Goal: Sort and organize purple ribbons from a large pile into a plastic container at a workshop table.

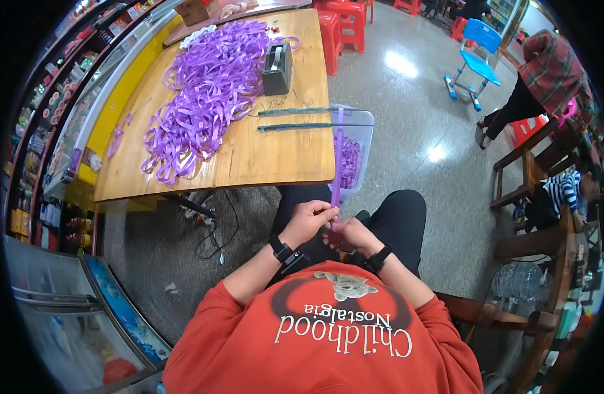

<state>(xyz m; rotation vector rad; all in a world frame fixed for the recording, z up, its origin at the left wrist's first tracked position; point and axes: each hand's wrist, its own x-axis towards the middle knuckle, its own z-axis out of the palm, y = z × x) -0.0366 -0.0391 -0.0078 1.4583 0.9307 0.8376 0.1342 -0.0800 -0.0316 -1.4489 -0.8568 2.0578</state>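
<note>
A purple ribbon (337, 174) runs taut from the thin rods (354, 124) that jut past the table's right edge down to my lap. My left hand (310, 220) is closed, pinching the ribbon between thumb and fingers. Just below and to the right, my right hand (352, 236) curls its fingers around the ribbon's lower end; those fingers are slightly blurred. A big tangled heap of purple ribbon loops (210, 85) covers much of the wooden table (276, 161). Beneath the rods, a clear plastic bin (367, 141) contains more purple pieces (349, 164).
A dark tape dispenser (278, 73) stands beside the heap. Stocked shelves (52, 105) line the left, above a glass-topped freezer (72, 315). Red stools (345, 26) and a blue chair (476, 59) stand beyond. At right are a bending person (555, 72), a seated person (564, 194) and wooden chairs (532, 243).
</note>
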